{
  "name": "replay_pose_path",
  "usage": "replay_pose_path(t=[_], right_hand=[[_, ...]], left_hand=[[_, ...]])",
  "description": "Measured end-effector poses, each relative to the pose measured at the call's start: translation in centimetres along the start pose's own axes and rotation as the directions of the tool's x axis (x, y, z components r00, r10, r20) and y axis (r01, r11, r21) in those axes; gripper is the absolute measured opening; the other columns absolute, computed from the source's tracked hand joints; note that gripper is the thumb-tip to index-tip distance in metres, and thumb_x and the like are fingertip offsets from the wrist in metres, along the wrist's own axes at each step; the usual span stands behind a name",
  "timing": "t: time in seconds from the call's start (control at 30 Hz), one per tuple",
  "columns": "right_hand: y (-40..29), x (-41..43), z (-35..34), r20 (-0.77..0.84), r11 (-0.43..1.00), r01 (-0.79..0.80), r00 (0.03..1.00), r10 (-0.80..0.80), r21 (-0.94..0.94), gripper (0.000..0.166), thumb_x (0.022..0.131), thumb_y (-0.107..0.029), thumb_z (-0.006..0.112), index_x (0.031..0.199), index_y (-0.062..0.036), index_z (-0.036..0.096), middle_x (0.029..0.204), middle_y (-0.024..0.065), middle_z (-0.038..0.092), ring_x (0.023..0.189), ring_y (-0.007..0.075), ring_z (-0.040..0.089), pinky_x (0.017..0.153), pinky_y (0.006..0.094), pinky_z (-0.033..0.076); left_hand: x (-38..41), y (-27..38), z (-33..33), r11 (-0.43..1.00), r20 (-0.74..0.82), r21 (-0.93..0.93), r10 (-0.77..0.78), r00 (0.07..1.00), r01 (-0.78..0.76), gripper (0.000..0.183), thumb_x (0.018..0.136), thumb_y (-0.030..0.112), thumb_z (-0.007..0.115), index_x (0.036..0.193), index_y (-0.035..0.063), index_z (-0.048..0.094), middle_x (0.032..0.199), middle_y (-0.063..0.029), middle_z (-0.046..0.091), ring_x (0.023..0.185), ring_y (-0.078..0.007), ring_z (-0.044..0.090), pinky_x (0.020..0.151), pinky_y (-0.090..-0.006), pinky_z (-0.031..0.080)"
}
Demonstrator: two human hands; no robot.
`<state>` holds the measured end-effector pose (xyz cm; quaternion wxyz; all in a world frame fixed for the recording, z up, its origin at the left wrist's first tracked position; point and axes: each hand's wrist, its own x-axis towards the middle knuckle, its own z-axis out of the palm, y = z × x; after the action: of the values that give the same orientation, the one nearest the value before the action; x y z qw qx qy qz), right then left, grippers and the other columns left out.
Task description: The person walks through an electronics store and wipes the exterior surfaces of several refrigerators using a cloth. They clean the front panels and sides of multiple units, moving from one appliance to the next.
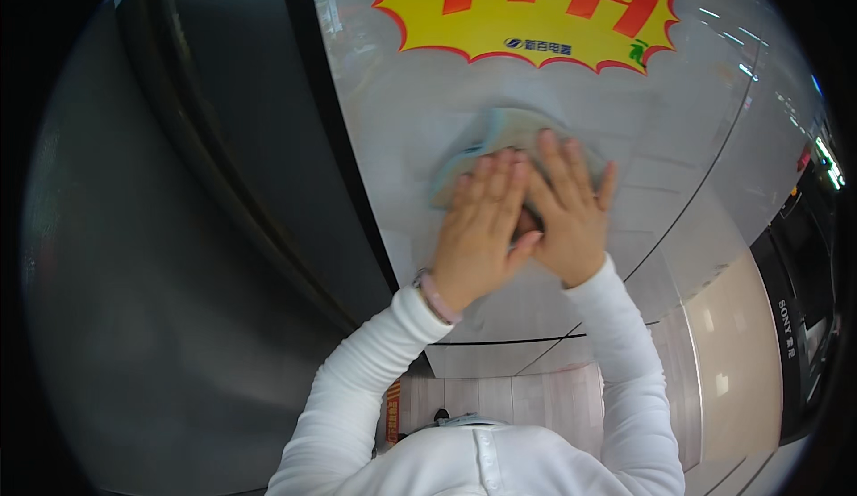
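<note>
Both palms lie flat on a folded pale cloth (529,124) with a light blue edge, pressed against a glossy light grey appliance panel (415,87). My left hand (479,228) covers the cloth's lower left part, its fingers together and pointing up; a pink bangle (436,300) circles that wrist. Beside it, my right hand (569,208) rests with spread fingers on the right part of the cloth. The two hands meet near the left thumb. Some blur softens the fingers and cloth. Above them, a yellow and red starburst sticker (522,20) bears writing.
A dark grey appliance panel (100,261) with a long curved edge stands at the left. Pale tiled floor (535,399) shows below. At the right are a beige glossy surface (733,349) and a black Sony display unit (790,342). A red and yellow strip (393,412) lies low, near my body.
</note>
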<state>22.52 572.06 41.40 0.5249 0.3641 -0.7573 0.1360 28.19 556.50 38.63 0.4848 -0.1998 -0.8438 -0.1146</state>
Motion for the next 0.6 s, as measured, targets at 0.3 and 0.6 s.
replay_pose_path(t=[0.3, 0.6], right_hand=[[0.7, -6.8, 1.0, 0.065, 0.982, -0.176, 0.981, 0.181, -0.075, 0.059, 0.100, -0.036, 0.049, 0.151, -0.0060, 0.047, 0.164, 0.0231, 0.030, 0.155, 0.0389, 0.020, 0.123, 0.0592, -0.002], [-3.8, -4.6, 4.7, 0.019, 0.998, -0.057, 0.998, 0.056, 0.032, 0.056, 0.102, -0.031, 0.044, 0.150, -0.0021, 0.046, 0.164, 0.0283, 0.025, 0.155, 0.0458, 0.013, 0.121, 0.0617, -0.004]], left_hand=[[-1.4, 3.6, 4.4, 0.994, 0.048, -0.105, 0.005, 0.999, 0.000, 0.072, 0.095, 0.029, 0.051, 0.158, 0.0006, 0.032, 0.164, -0.0162, 0.033, 0.153, -0.0332, 0.028, 0.124, -0.0478, 0.019], [-4.4, -0.5, 1.5, 0.993, -0.012, -0.097, -0.070, 0.997, 0.069, 0.068, 0.096, 0.025, 0.045, 0.157, -0.0034, 0.032, 0.162, -0.0217, 0.033, 0.152, -0.0381, 0.029, 0.123, -0.0504, 0.022]])
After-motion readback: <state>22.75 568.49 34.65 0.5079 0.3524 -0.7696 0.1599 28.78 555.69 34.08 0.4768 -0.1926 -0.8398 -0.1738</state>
